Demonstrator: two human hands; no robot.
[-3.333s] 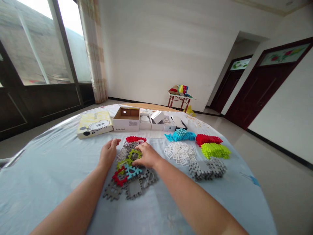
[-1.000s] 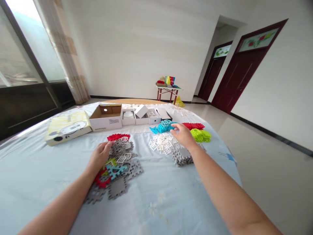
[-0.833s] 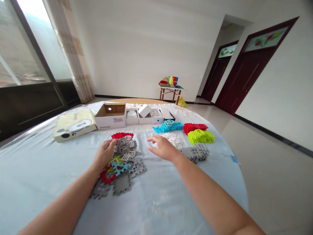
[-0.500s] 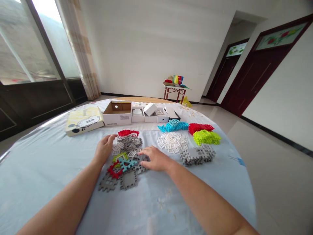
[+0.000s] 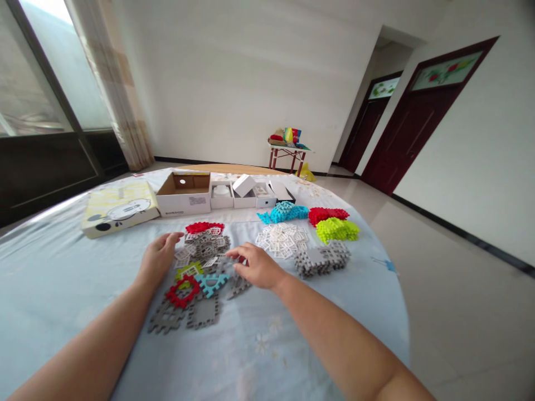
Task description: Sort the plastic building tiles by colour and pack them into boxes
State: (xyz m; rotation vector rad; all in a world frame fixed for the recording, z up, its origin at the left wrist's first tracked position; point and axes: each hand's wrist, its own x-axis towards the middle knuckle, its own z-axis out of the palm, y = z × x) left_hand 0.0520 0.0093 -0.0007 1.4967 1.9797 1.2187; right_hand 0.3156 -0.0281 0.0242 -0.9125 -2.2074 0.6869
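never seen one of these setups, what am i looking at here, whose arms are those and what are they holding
There is no machine here: one person works with two bare hands. The single view comes from a camera on that person's head, looking forward and down, so both arms reach in from the bottom.

On the cloth-covered table, a mixed pile of toothed pieces lies between the forearms. To the right are separate blue, red, green, white and gray piles. Boxes stand along the back.

The left hand is beside the mixed pile, with nothing visibly held. The right hand curves over its right edge; something red shows by its fingers, but I can't tell if it's gripped.
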